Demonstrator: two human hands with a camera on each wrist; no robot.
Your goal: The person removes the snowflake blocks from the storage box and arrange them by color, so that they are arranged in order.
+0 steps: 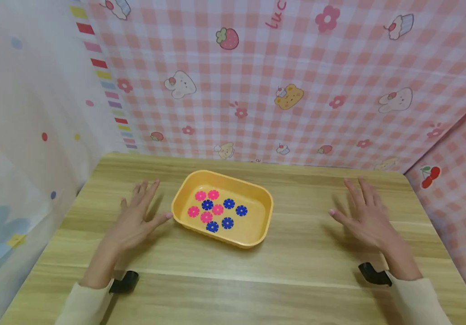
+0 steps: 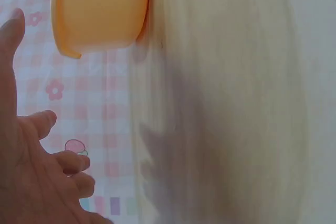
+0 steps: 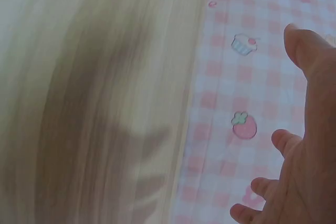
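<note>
A yellow plastic tray point(image 1: 253, 230) sits a little left of the table's middle, turned slightly. Inside it lie several pink notched discs point(image 1: 193, 211) and several dark blue notched discs point(image 1: 227, 223), flat on the bottom and grouped towards the left. My left hand point(image 1: 133, 223) hovers left of the tray with fingers spread, its thumb tip close to the rim; whether they touch I cannot tell. In the left wrist view the tray's outer wall point(image 2: 102, 11) shows beyond that hand. Well right of the tray, my right hand point(image 1: 367, 221) is held above the table, fingers spread, holding nothing.
The wooden table point(image 1: 233, 293) reaches back to a pink checked cloth point(image 1: 253, 67) hanging behind it. A white cloth point(image 1: 34, 90) hangs on the left, another checked cloth point(image 1: 456, 189) on the right. Black curved pieces point(image 1: 125, 282) stick out at both cuffs.
</note>
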